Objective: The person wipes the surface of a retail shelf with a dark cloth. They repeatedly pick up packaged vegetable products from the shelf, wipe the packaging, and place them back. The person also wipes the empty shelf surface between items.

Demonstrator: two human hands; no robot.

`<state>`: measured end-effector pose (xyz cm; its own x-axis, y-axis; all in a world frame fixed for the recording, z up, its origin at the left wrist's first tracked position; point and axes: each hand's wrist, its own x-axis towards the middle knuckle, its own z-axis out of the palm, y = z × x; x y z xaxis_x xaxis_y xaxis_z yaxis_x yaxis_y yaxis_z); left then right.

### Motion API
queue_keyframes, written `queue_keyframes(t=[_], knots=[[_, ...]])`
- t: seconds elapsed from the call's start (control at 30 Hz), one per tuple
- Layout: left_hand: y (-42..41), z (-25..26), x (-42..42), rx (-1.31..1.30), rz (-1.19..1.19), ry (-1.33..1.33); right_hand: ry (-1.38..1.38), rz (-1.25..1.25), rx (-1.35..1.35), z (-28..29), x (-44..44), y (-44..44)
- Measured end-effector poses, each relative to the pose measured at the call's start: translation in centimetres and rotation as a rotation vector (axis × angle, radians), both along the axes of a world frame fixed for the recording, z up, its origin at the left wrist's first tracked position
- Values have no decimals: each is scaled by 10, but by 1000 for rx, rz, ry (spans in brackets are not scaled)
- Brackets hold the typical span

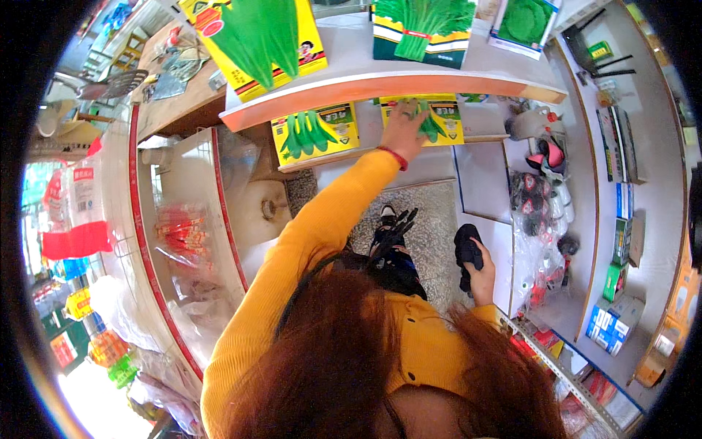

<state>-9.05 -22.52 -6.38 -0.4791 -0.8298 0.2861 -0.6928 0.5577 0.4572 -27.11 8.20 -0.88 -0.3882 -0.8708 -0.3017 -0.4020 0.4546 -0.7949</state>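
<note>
My left hand (pixel 406 127) reaches up to the lower shelf, its fingers spread over the front of a yellow seed packet (pixel 445 122) with green vegetables pictured on it. Part of that packet is hidden behind the fingers. A similar yellow seed packet (pixel 315 135) lies to the left on the same shelf (pixel 373 123), apart from the hand. Low on the right, my right hand (pixel 482 275) grips a bunched black cloth (pixel 468 253). Whether the cloth is a rag or a garment cannot be told.
An orange-edged upper shelf (pixel 395 88) overhangs the left hand and bears larger seed packets (pixel 425 33). Side shelves (pixel 630 230) with boxes stand at the right, beside plastic-wrapped goods (pixel 540 219). Left are red-edged shelves (pixel 225 192) with bagged items and a slotted turner (pixel 118 83).
</note>
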Motion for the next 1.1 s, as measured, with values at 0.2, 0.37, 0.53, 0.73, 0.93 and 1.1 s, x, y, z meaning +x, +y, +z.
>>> queue_keyframes(t=[0.2, 0.37, 0.53, 0.73, 0.93, 1.1], knots=[[-9, 13, 157, 138, 1299, -8, 11, 26, 4, -3, 0, -11], [-2, -1, 221, 477, 1291, -161, -28, 78, -49, 1, 23, -22], [1, -13, 239, 434, 1288, -62, -1, 127, -71, 13, 42, -24], [9, -10, 270, 181, 1213, 333, -80, 65, -86, 15, 62, -23], [50, 37, 312, 141, 768, 754, -221, 15, -222, 38, 108, -61], [110, 79, 307, 466, 519, 1583, -400, 270, -454, 78, 202, -112]])
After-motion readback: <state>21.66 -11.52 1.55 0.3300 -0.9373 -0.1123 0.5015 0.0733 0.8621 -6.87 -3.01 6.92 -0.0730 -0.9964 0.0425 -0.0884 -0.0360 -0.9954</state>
